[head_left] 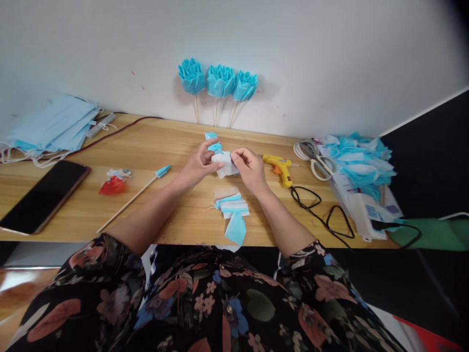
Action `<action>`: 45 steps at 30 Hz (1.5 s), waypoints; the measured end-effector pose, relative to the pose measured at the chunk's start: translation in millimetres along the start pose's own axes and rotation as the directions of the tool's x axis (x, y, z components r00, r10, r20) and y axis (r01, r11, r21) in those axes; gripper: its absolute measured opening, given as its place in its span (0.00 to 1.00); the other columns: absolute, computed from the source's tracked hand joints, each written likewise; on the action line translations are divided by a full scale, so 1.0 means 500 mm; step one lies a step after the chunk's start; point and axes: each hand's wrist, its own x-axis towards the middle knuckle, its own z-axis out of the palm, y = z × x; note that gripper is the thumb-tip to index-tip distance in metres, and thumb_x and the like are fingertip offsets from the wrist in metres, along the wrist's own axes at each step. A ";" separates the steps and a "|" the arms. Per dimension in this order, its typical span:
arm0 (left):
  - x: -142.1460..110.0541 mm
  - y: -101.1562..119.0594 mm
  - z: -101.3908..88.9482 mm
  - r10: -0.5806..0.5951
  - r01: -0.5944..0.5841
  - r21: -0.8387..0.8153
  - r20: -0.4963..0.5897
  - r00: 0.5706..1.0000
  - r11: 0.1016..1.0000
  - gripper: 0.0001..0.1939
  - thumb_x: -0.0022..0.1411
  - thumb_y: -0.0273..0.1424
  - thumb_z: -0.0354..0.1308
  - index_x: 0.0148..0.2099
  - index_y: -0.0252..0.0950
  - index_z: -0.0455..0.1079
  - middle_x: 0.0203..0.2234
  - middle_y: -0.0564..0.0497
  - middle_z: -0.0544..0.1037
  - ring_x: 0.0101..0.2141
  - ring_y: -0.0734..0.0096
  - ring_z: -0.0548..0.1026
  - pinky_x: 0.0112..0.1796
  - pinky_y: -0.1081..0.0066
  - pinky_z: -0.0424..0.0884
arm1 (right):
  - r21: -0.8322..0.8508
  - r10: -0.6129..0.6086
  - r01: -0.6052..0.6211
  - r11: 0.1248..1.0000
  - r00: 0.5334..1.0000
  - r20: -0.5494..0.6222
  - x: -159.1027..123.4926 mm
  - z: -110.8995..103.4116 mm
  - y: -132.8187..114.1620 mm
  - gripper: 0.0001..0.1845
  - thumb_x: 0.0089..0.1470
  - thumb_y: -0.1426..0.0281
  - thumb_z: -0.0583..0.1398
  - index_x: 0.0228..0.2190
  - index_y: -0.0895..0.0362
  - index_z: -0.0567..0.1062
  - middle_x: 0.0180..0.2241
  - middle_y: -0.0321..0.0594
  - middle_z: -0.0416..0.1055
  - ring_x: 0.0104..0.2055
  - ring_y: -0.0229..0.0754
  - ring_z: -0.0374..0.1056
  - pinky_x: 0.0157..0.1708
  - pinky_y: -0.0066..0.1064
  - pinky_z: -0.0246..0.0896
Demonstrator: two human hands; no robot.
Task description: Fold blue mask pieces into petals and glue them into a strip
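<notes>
My left hand [200, 164] and my right hand [249, 167] meet over the middle of the wooden table [157, 146]. Both pinch a small folded piece of white and blue mask fabric [226, 164] between fingers and thumbs. Just behind it lie blue fabric bits [213, 142]. Below my hands sits a stack of cut blue and white fabric pieces [232, 210], one hanging over the table's front edge. A wooden stick with a blue tip [137, 195] lies left of my left forearm.
Three blue fabric flowers on sticks [219, 83] lean on the wall. A yellow glue gun [280, 167] with black cord, scissors [315, 159] and a heap of blue scraps [361, 159] lie right. A phone [44, 195], red item [113, 185] and face masks [54, 124] lie left.
</notes>
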 end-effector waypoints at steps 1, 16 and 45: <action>-0.001 0.001 0.000 -0.010 0.010 0.011 -0.002 1.000 1.000 0.39 0.51 0.37 0.72 0.62 0.39 0.63 0.40 0.48 0.80 0.37 0.66 0.79 0.37 0.69 0.74 | 0.009 0.009 -0.009 1.000 1.000 0.005 -0.001 0.000 -0.001 0.18 0.61 0.53 0.59 0.32 0.55 0.77 0.28 0.35 0.74 0.30 0.37 0.67 0.31 0.29 0.61; -0.001 0.021 0.000 0.083 -0.073 0.093 -0.112 0.990 0.993 0.29 0.53 0.32 0.69 0.57 0.40 0.68 0.33 0.51 0.80 0.34 0.67 0.78 0.38 0.69 0.73 | 0.043 0.048 -0.055 0.998 0.986 0.161 0.005 -0.002 0.000 0.18 0.58 0.53 0.62 0.33 0.56 0.78 0.30 0.35 0.75 0.30 0.36 0.66 0.31 0.28 0.61; -0.017 0.040 0.010 0.350 -0.208 0.439 -0.273 0.896 0.874 0.09 0.59 0.37 0.66 0.35 0.37 0.73 0.27 0.53 0.76 0.30 0.72 0.72 0.37 0.70 0.68 | 0.049 0.092 -0.088 0.995 0.991 -0.100 0.012 0.001 0.018 0.14 0.57 0.59 0.61 0.33 0.56 0.80 0.30 0.36 0.78 0.31 0.37 0.69 0.33 0.29 0.63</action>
